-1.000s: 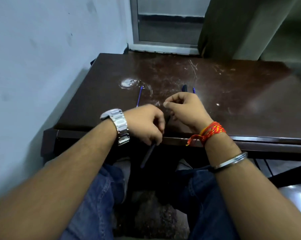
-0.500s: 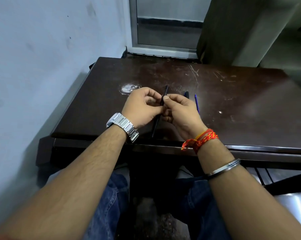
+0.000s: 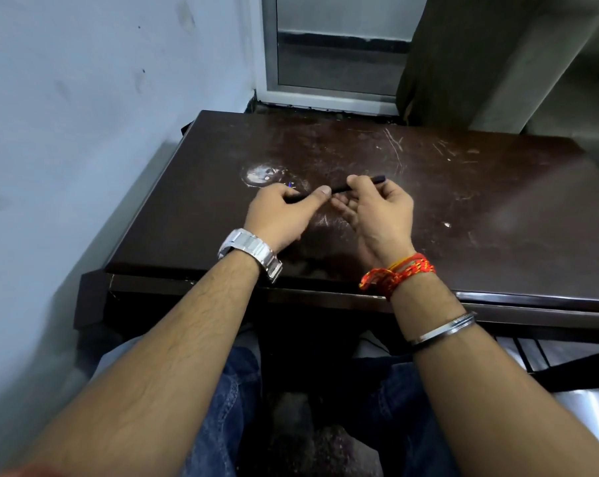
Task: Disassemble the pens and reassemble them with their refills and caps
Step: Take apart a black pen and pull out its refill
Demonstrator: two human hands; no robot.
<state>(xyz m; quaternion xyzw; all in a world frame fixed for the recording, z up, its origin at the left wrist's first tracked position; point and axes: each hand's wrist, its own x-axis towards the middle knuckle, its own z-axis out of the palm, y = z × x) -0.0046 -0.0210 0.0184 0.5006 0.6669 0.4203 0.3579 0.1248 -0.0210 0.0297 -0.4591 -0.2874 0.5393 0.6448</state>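
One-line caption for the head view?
Left hand and right hand hold opposite ends of a dark pen over the scratched brown table.

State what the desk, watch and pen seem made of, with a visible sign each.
Desk: probably wood or laminate, glossy dark brown; pale scratches, reflections. Watch: polished silvery metal; bright linked band. Pen: likely dark plastic; too small to be sure.
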